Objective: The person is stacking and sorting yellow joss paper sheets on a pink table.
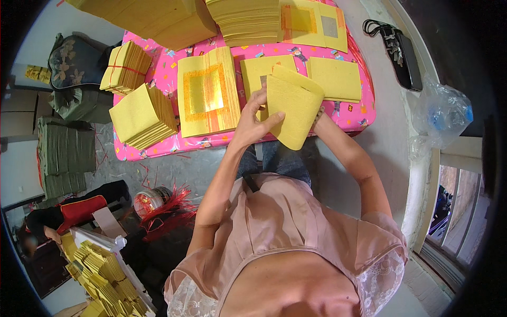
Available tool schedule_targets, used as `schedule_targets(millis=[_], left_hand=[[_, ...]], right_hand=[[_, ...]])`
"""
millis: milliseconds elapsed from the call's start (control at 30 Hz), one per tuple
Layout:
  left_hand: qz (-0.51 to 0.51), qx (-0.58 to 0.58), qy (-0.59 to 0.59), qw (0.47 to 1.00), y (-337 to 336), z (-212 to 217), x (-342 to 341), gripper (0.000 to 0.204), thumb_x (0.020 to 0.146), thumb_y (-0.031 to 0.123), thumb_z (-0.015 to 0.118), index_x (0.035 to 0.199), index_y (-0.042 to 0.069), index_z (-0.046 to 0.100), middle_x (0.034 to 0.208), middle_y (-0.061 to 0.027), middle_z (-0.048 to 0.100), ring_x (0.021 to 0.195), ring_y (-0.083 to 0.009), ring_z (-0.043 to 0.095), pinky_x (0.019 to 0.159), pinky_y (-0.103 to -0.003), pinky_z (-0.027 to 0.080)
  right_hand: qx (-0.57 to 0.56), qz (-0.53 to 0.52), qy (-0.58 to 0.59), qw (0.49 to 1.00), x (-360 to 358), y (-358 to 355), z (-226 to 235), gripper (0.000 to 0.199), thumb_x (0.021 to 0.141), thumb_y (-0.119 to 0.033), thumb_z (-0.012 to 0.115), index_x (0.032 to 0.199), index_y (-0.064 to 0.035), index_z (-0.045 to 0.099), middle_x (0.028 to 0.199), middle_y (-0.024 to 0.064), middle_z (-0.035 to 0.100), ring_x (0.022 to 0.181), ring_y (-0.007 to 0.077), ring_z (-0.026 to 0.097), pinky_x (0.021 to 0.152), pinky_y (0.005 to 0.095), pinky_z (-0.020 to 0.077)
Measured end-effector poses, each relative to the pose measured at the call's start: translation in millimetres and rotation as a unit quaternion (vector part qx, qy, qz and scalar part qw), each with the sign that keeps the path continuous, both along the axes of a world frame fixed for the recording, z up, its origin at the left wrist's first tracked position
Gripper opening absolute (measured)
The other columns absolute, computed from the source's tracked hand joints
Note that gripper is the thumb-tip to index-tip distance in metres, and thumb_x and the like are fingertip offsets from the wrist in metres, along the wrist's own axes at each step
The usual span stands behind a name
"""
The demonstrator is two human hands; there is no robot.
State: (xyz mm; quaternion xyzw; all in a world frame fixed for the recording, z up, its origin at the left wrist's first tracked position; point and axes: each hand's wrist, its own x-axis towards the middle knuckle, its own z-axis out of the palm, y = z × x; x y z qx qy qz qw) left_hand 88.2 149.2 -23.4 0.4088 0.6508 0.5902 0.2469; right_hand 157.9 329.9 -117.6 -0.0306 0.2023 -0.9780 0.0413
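A yellow paper sheet (293, 105), bent over into a loose fold, is held up at the table's near edge. My left hand (253, 119) grips its left side, the thumb on the front and the fingers behind. My right hand (318, 117) is at the sheet's right edge, mostly hidden behind it, so its grip does not show fully. Beyond the sheet lie more yellow papers (253, 66) and a flat yellow pile (335, 79). To the left stands a stack of papers with a gold foil square and orange border (206, 92).
The table has a pink patterned cover (158, 53). On it are a folded stack (140, 119), a tied bundle (125, 66) and tall paper stacks (251, 24). Red strips (169, 206) spill near a tub. Lower left, another person's hand (53, 234) is beside piled yellow papers (105, 272).
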Motion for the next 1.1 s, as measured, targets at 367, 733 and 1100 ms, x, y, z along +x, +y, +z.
schedule_targets(millis=[367,733,1100], left_hand=[[0.067,0.06,-0.251,0.964,11,6,7,0.026,0.085,0.007,0.072,0.107,-0.002,0.062,0.103,-0.0068,0.067,0.091,-0.0113,0.062,0.082,-0.027,0.05],[0.093,0.123,-0.205,0.967,18,23,36,0.064,0.091,0.004,0.062,0.143,-0.001,0.026,0.117,-0.0168,0.059,0.106,-0.0172,0.057,0.091,-0.03,0.046],[0.103,0.084,-0.07,0.989,16,20,47,0.044,0.098,0.005,0.049,0.138,-0.005,0.035,0.122,-0.0156,0.055,0.113,-0.0174,0.05,0.096,-0.029,0.041]], right_hand=[[0.16,-0.211,-0.218,0.939,39,-6,102,0.061,0.098,-0.045,0.048,0.14,-0.0007,0.043,0.13,0.0139,0.057,0.115,0.0213,0.059,0.095,0.0334,0.0492],[0.441,-0.286,-0.164,0.835,67,-31,112,0.049,0.09,-0.01,0.068,0.132,0.0017,0.045,0.12,0.01,0.06,0.107,0.0141,0.059,0.09,0.0294,0.0491],[0.465,-0.299,-0.142,0.821,68,-36,113,0.055,0.088,-0.006,0.069,0.134,0.0002,0.041,0.123,0.0093,0.057,0.112,0.0145,0.056,0.093,0.0303,0.048]])
